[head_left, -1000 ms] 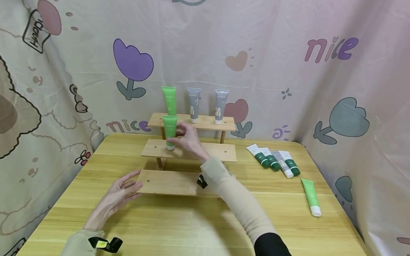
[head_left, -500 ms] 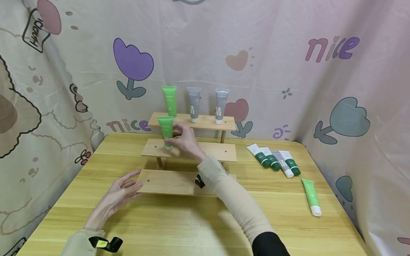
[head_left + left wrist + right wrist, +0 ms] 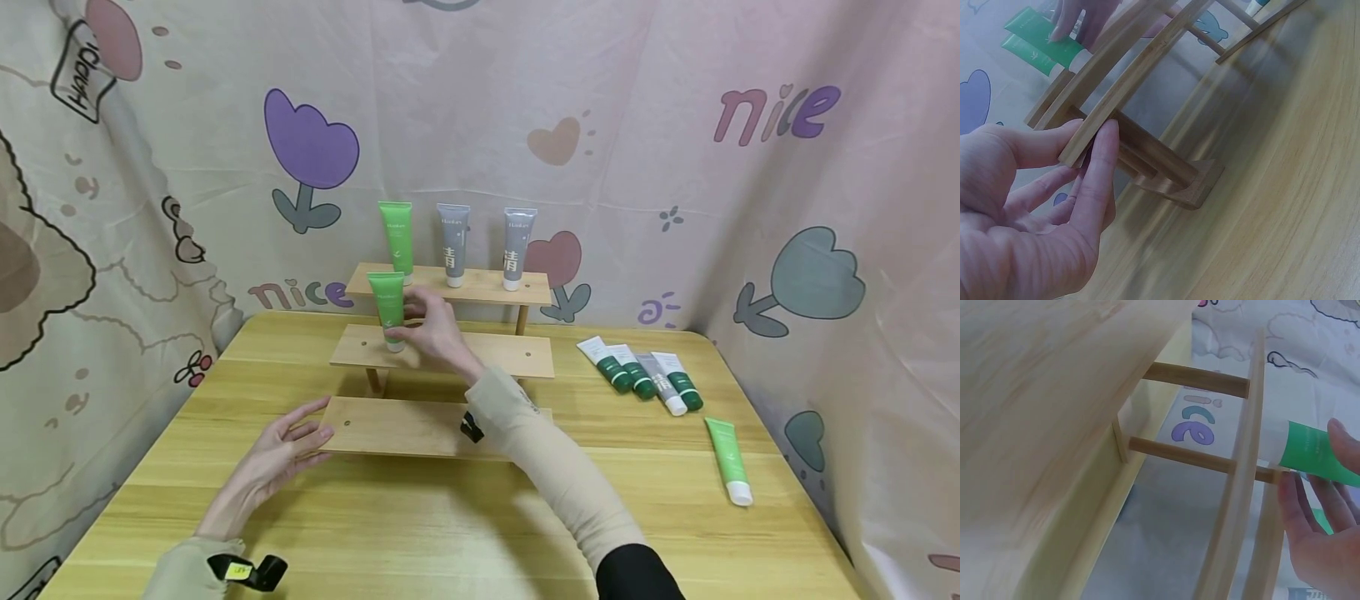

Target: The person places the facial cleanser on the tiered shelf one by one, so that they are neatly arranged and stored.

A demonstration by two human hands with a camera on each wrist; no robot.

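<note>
A three-tier wooden display stand (image 3: 420, 429) stands on the table. My left hand (image 3: 262, 458) pinches the left end of its lowest board, thumb on top and fingers beneath, as the left wrist view shows. At the left of the middle board, my right hand (image 3: 438, 329) holds a small green squeeze tube (image 3: 386, 298) upright, cap down, between thumb and fingers. The cap appears to touch the board. Behind it on the top board stand another green tube (image 3: 397, 233) and two grey-blue tubes (image 3: 453, 242), also cap down.
Right of the stand lie several white-and-dark-green tubes (image 3: 633, 372) with a grey tube (image 3: 660, 385) among them. Nearer the table's right edge lies a green tube (image 3: 727, 458) with a white cap. A printed curtain (image 3: 622, 167) hangs behind and beside the table.
My right hand has shifted the green tube slightly left along the middle board, then stays nearly still. The left hand keeps its place on the lowest board.
</note>
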